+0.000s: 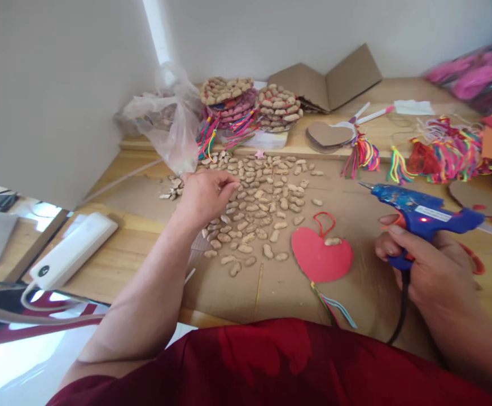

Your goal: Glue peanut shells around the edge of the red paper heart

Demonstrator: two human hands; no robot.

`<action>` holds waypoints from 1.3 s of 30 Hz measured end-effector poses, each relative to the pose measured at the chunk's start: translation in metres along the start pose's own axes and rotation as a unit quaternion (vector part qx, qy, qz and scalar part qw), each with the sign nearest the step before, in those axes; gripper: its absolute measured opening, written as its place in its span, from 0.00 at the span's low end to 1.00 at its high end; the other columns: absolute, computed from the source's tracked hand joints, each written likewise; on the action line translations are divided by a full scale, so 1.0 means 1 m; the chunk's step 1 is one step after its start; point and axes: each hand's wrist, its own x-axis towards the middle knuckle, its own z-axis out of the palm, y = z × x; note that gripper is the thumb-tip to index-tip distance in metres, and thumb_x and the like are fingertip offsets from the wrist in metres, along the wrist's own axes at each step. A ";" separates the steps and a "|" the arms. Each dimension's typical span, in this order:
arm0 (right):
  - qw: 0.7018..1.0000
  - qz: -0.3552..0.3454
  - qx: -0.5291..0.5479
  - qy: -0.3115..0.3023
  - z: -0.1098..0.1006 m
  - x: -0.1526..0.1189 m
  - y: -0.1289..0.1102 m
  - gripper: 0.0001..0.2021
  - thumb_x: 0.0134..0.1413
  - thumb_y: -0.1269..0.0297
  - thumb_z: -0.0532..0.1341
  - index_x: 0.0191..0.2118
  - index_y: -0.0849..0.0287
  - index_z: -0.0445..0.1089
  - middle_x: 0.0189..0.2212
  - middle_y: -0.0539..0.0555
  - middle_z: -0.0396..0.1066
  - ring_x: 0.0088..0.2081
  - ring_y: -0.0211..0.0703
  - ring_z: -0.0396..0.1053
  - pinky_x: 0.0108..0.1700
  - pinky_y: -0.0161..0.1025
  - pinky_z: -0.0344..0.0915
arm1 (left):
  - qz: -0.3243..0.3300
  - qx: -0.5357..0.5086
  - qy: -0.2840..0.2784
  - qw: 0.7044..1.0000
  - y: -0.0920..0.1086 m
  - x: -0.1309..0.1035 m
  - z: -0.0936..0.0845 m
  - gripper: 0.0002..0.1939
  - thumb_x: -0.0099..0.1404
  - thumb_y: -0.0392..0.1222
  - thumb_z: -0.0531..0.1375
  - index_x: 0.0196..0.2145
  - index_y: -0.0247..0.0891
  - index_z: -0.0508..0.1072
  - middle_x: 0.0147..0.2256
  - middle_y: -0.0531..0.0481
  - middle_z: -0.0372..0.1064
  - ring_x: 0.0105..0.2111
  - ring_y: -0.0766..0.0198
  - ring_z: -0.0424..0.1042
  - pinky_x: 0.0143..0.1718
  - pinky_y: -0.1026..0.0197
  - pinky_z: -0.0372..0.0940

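Between hands (206, 194) (430, 270): red heart (320, 256), one peanut (333, 241)

Wooden table (136, 248); cardboard sheet (356, 208) on it; peanuts (258, 208) scattered.

Peanuts (263, 194) lie spread mid-worktop (114, 262), with the left hand (206, 194) on their left edge. Right of them lies a paper heart (320, 256) with one peanut (333, 241) on it. Further right, the right hand (430, 270) holds a glue gun (419, 211). Behind, near the wall, stand peanut-covered stacks (250, 104), a bag (167, 121) to their left, folded cardboard (328, 82) to their right.
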 end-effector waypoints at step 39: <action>0.999 0.014 -0.006 0.039 0.005 0.003 -0.005 0.09 0.39 0.67 0.73 0.31 0.55 0.79 0.18 0.47 0.63 0.21 0.39 0.58 0.28 0.43 0.52 | 0.022 -0.008 -0.002 1.000 -0.007 0.000 0.003 0.16 0.69 0.43 0.59 0.47 0.43 0.86 0.45 0.47 0.85 0.45 0.52 0.81 0.54 0.51 0.70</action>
